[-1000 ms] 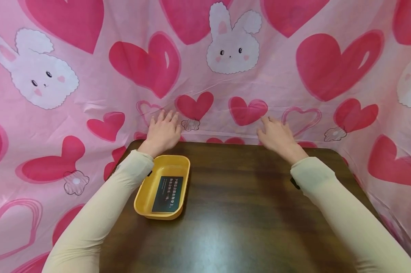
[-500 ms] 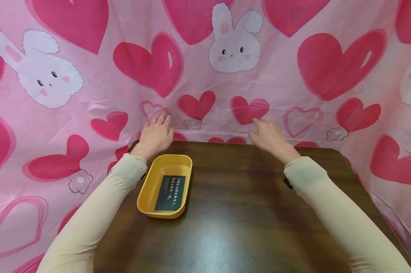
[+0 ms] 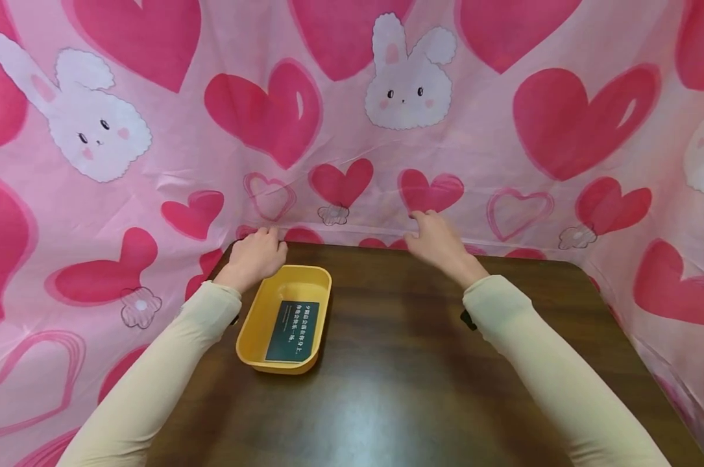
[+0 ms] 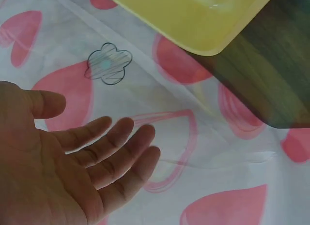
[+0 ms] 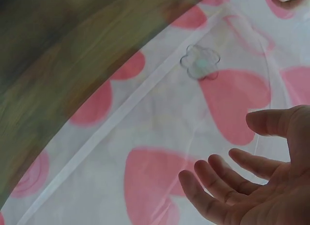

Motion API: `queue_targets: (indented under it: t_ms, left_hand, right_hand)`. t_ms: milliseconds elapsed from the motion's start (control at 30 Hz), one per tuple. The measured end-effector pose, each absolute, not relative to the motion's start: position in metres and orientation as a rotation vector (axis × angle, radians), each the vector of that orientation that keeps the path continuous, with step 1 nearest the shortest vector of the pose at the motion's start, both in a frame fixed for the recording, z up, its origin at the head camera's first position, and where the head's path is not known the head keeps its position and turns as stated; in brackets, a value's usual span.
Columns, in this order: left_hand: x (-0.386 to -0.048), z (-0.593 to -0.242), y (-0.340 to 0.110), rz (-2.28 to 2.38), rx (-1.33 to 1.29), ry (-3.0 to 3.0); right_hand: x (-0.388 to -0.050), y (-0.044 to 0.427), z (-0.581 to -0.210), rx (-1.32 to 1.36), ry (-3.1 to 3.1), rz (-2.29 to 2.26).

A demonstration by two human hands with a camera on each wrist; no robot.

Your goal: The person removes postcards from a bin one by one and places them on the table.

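1. Cloth (image 3: pixel 346 143): pink, printed with hearts and rabbits, hung behind and along both sides of the table.
2. Table (image 3: pixel 398 350): dark, wood-grained, shiny near the middle.
3. Tray (image 3: pixel 296 282): yellow, upright, on the left part of the table. Step in hand, by judgement: a pause, with nothing being handled. Next move, if on the tray, judged to call for lowering a hand to the rim and gripping there.
4. Left hand (image 3: pixel 257 254): near the tray's far left corner. Fingers loosely bent, slightly apart, thumb clear; nothing held, no contact seen.
5. Right hand (image 3: pixel 438 243): by the table's far edge, well apart from the tray. Fingers relaxed, thumb apart; nothing held.
6. Card (image 3: pixel 293 331): dark green with white characters, lying inside the tray, untouched.
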State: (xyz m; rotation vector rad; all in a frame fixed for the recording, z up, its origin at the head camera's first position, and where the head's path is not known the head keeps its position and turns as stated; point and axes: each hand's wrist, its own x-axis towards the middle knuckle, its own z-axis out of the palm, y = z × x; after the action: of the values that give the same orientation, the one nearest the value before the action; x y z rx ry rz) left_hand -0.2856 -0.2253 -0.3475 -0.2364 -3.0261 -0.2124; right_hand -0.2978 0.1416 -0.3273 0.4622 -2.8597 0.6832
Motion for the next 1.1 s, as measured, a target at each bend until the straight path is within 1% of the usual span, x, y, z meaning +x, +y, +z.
queue_targets:
  t_ms: [233, 367, 667, 1100]
  left_hand:
    - [-0.278, -0.36, -0.231, -0.178, -0.166, -3.096]
    - [-0.27, -0.371, -0.243, -0.212, -0.117, -3.149]
    - [-0.253, -0.401, -0.264, -0.267, -0.029, -3.3]
    - [-0.23, -0.423, -0.273, -0.322, 0.025, -3.443]
  right_hand:
    - [-0.293, 0.114, -0.328, 0.497, -2.866, 0.732]
    - [-0.292, 0.101, -0.329, 0.485, -2.868, 0.765]
    - [-0.292, 0.085, -0.336, 0.451, -2.925, 0.786]
    - [-0.287, 0.063, -0.327, 0.485, -2.977, 0.82]
